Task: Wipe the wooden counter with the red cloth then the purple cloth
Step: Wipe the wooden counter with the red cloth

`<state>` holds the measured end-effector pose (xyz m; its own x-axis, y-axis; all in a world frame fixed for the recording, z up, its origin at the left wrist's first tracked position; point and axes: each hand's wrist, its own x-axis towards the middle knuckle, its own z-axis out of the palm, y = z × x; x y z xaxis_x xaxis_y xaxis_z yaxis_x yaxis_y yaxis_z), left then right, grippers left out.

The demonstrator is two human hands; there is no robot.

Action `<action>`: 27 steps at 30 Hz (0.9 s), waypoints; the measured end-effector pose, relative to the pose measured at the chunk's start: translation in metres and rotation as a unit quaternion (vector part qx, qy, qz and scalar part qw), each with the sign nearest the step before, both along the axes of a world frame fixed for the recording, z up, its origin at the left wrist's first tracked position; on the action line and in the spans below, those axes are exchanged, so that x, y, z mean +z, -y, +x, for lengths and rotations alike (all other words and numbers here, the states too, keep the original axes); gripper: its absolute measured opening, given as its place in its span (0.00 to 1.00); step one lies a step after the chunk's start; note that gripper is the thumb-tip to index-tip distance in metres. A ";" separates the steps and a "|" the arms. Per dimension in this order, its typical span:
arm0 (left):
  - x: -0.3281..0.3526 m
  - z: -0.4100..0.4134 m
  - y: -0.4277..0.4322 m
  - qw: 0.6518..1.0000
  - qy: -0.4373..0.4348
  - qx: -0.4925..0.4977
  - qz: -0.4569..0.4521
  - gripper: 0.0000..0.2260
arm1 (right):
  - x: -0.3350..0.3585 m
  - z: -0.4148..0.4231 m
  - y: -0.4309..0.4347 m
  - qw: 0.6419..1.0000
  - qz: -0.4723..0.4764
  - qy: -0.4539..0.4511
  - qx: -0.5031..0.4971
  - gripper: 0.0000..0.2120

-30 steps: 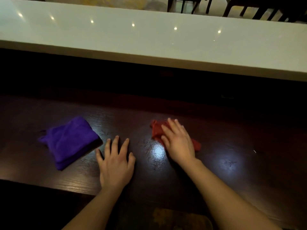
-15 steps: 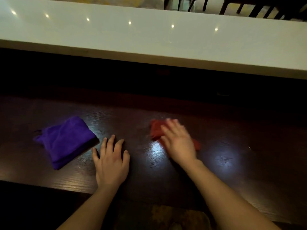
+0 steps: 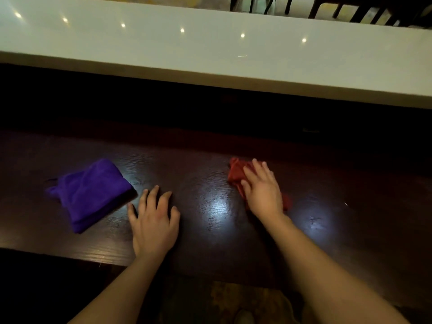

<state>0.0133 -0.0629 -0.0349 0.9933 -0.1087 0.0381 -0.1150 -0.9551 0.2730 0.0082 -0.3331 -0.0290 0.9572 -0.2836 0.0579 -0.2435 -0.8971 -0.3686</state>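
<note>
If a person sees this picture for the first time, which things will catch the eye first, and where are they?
The eye goes first to the purple cloth, folded and lying untouched on the left of the dark wooden counter. Next is the red cloth further right, pressed flat under the right hand, while the left hand rests bare on the wood beside the purple cloth. Behind them, the pale upper counter shines with a row of small light reflections.
</note>
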 end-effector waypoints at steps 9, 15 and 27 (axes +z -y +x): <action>0.003 0.000 0.001 1.000 -0.008 0.004 -0.012 0.19 | -0.004 -0.064 -0.070 0.973 -0.010 0.013 0.231 0.20; -0.002 0.001 0.003 0.999 -0.022 -0.013 0.045 0.24 | -0.003 -0.133 0.073 0.998 -0.017 0.022 -0.062 0.19; 0.008 -0.034 0.107 0.988 -0.009 -0.154 -0.007 0.29 | -0.009 -0.141 0.054 0.993 -0.066 0.014 0.094 0.21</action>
